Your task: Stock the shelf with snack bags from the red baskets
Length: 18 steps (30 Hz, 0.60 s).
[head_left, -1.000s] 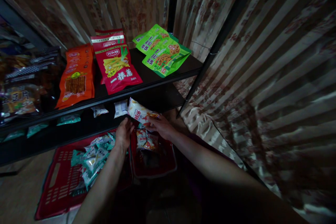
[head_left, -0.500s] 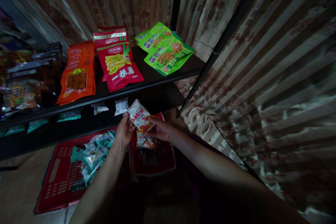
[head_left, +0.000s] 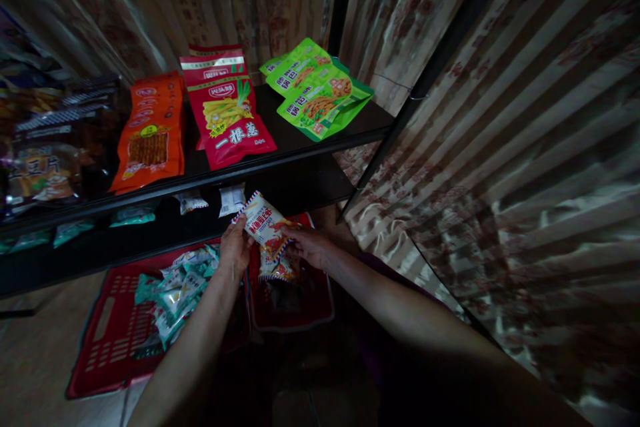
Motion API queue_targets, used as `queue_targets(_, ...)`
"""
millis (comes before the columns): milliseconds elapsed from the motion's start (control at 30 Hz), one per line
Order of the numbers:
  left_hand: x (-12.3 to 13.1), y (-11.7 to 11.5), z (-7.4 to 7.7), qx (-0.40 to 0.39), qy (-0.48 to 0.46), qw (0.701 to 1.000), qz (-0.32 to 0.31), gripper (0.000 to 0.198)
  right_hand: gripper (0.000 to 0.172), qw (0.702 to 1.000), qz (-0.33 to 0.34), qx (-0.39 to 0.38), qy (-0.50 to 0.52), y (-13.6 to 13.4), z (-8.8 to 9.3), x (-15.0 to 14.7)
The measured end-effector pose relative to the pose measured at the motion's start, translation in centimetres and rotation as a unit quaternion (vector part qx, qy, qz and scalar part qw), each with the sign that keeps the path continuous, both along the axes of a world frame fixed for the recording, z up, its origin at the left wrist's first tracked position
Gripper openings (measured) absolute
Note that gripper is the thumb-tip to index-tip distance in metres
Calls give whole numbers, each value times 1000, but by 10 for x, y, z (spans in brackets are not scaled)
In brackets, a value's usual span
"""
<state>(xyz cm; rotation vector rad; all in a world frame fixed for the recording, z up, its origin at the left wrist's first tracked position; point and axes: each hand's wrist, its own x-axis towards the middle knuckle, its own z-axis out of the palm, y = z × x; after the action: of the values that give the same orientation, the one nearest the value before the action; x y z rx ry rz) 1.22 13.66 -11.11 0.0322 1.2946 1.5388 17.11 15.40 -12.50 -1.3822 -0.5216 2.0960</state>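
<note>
A white snack packet with red print (head_left: 265,221) is held between both hands over the right red basket (head_left: 320,303). My left hand (head_left: 237,244) pinches its upper left end, and my right hand (head_left: 309,244) grips its lower right end. Another packet of the same kind (head_left: 278,268) shows just beneath it, in the basket. On the lower shelf (head_left: 305,185), a small white packet (head_left: 232,201) lies near my left hand, with a second one (head_left: 191,201) further left.
A larger red basket (head_left: 107,327) holds teal packets (head_left: 180,290) at the left. The upper shelf carries orange bags (head_left: 153,133), red bags (head_left: 230,113), green bags (head_left: 323,97) and dark bags. A black post (head_left: 395,130) and pleated curtain (head_left: 500,167) stand right.
The held packet has tilted slightly, its left end lower, and my left hand has shifted a little with it. Both hands keep their hold. The view has moved slightly.
</note>
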Motion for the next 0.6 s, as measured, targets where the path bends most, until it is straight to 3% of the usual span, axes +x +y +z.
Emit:
queue_targets(167,1,-1,2,17,9,1000,7,8,4,1000,-1,-11,-17,-1,4,-1)
queue_targets(333,3,0,4,18,13,1000,1,6,9,1000,-10,-5,-16,-1,2,-2)
queue_targets(600,8,3,-4,50,9,994,-93,29,13,997,-75,8,-9,0,-5,2)
